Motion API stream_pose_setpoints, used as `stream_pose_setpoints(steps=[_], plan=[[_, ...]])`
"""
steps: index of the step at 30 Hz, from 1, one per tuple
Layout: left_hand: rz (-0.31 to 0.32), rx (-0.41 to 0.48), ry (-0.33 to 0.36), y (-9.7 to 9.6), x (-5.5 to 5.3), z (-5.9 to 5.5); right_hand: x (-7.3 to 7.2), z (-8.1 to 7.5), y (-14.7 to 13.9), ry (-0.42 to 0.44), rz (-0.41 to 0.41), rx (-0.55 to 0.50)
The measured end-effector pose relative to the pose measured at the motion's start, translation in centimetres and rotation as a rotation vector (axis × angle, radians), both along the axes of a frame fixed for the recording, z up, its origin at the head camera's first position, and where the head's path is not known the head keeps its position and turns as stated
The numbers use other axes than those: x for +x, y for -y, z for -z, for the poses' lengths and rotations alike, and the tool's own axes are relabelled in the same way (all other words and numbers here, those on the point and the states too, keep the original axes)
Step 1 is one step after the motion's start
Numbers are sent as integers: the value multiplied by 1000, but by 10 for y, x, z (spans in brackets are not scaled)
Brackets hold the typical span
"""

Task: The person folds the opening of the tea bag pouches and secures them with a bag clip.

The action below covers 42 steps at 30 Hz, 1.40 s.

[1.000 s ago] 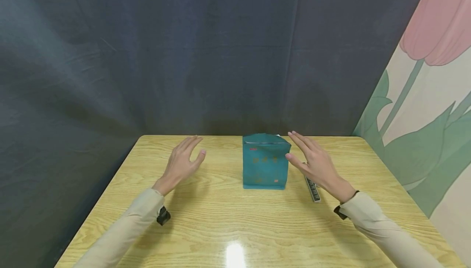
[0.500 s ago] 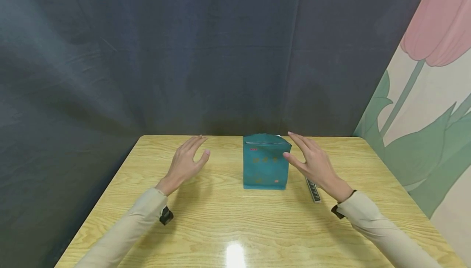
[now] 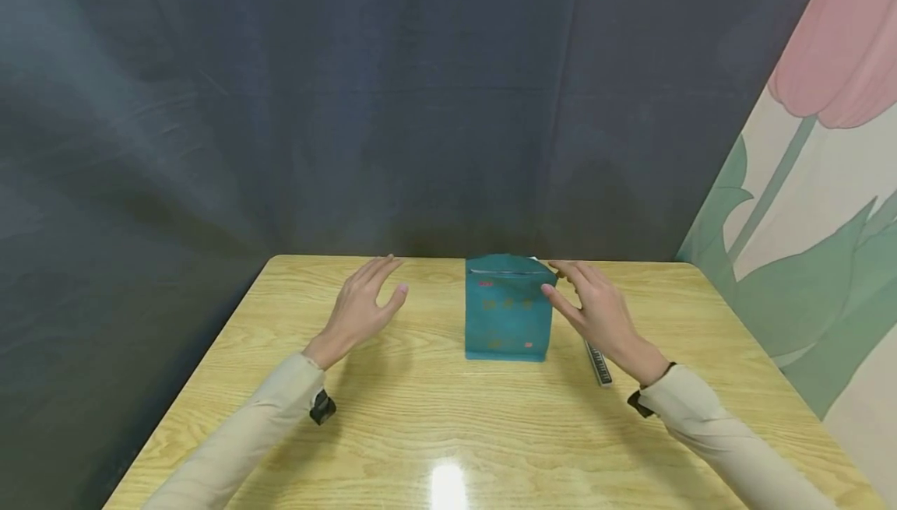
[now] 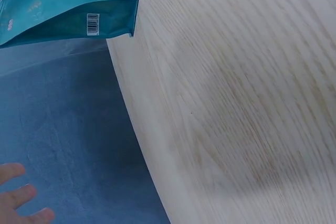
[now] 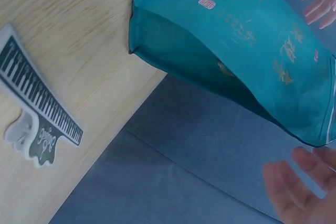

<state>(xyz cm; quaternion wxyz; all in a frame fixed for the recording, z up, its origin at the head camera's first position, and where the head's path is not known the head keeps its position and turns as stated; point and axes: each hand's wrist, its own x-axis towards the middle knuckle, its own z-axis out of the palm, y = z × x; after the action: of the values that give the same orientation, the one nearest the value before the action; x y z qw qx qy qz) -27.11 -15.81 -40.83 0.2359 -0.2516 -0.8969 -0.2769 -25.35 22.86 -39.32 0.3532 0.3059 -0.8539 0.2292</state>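
A teal pouch bag with orange lettering stands upright near the table's far edge. Well to its left, my left hand hovers over the table with fingers extended and thumb apart, holding nothing. Close against the bag's upper right edge is my right hand, thumb in front and fingers slightly bent. In the right wrist view, those fingers lie beside the bag's top corner; whether they touch it I cannot tell. A bag clip with a dark and white striped bar lies on the table, right of the bag and partly under my right hand in the head view.
The wood-grain table ends at a dark curtain behind the bag. A wall painted with a pink tulip runs along the right side. Each wrist wears a small dark device.
My left hand has moved slightly right, toward the bag. My right hand's fingers have lowered and bent a little by the bag's upper right edge. The bag and clip stay put.
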Motion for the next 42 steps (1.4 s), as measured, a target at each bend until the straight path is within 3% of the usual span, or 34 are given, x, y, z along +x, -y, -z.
stream_pose_setpoints(steps=[9, 26, 42], plan=[[4, 3, -16, -9, -1, -8, -4, 1, 6, -50, -3, -40], [103, 15, -99, -33, -4, -14, -7, 4, 10, -96, 12, -82], [179, 39, -101, -59, -9, -26, -9, 3, 18, -119, 8, -106]])
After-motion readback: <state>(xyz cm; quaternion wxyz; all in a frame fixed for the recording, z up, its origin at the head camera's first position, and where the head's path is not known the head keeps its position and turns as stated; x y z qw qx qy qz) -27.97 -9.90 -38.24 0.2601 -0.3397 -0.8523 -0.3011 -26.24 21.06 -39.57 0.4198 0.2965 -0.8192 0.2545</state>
